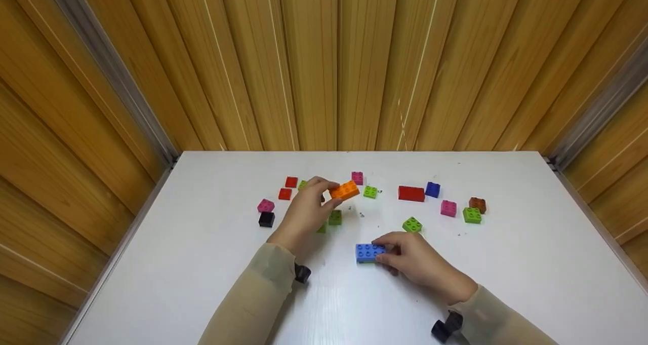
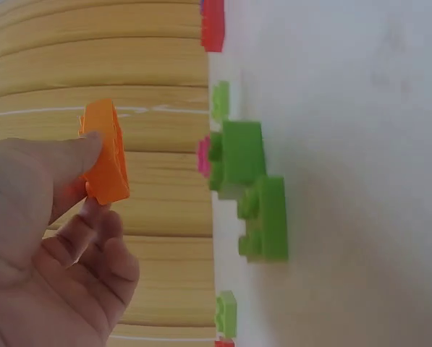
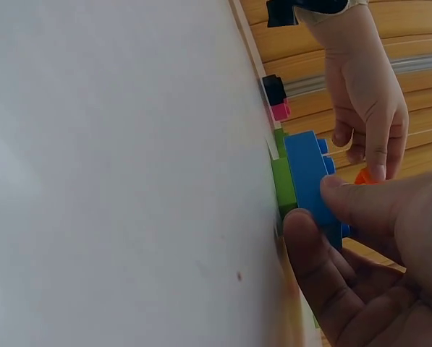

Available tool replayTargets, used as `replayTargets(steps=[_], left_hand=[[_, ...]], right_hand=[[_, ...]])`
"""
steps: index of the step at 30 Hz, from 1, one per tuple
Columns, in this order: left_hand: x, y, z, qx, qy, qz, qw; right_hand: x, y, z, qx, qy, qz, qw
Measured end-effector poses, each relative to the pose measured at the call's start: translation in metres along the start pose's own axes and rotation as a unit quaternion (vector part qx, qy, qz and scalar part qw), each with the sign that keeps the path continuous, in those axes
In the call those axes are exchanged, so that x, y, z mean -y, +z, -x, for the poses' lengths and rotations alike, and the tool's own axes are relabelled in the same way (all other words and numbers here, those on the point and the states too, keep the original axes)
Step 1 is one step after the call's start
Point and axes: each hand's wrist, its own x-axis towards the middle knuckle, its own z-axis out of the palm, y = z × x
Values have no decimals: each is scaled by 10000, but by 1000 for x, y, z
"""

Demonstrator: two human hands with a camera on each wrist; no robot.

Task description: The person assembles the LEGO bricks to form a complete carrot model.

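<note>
The white counter (image 1: 202, 284) is scattered with bricks. Near its middle, the blue brick (image 1: 368, 252) is pinned on the counter by the right hand (image 1: 412, 261), fingers pinched around its right end. Beyond and left of the blue brick, the orange brick (image 1: 345, 190) is held aloft, pinched by the left hand (image 1: 306, 211) fingers. A green brick (image 1: 412, 225) is seen just beyond the blue one.

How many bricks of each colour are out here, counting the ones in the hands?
green bricks: 6 (two partly hidden)
red bricks: 3
pink bricks: 3
blue bricks: 2
orange brick: 1
black brick: 1
brown brick: 1
Total: 17
</note>
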Motion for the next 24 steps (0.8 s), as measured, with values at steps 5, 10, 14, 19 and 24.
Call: replayTargets(steps=[5,10,14,19,24], left_hand=[[-2,-4,23,63,319,316,9990],[-8,-12,44,160,556,518,9970],[-15,-17,55,389,706,616,9948],[-17,-16,64,708,809,693,9918],[-6,-4,62,971,1123,771,9859]], right_hand=[[2,2,-1,-7,9,118,9999],[4,2,-1,13,47,131,9999],[3,1,0,15,41,112,9999],[2,2,1,-7,17,105,9999],[1,3,0,-78,-154,181,9997]])
